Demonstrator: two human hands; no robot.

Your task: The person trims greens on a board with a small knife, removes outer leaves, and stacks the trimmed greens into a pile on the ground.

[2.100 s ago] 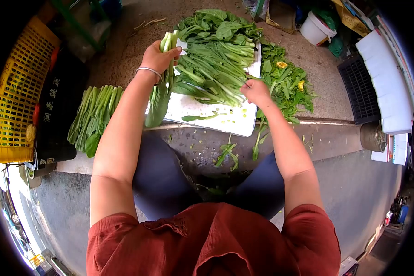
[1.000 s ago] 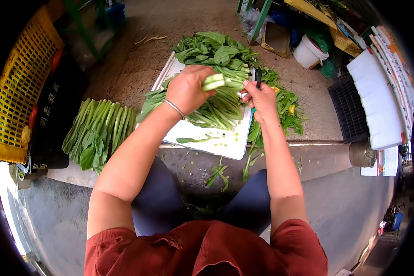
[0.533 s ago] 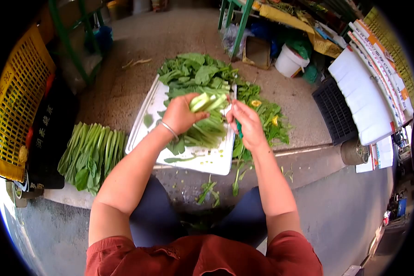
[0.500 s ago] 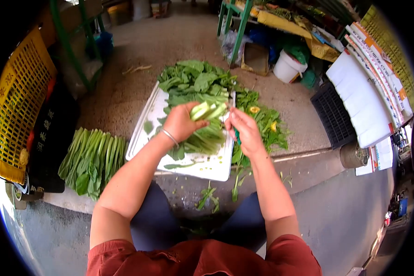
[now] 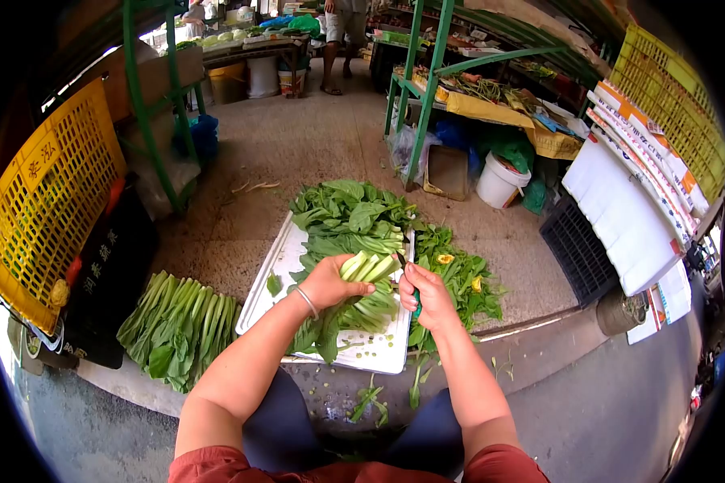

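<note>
My left hand is closed around a bunch of leafy green stalks, their pale cut ends facing right. In my right hand is a small knife with a dark blade and a green handle, its blade close by the stalk ends. Whether blade and stalks touch, I cannot tell. Beneath both hands lies a white tray with a heap of leafy greens on it and small green bits near its front edge. Loose leaves with yellow flowers lie along its right side.
Trimmed greens are stacked on the ground at left, near a yellow crate. To the right stand white foam boxes, a black crate and a white bucket. A person stands at the back.
The camera view has tilted up, so the scene sits lower and more background shows. The knife blade now shows beside the stalk ends. Both hands keep their holds.
</note>
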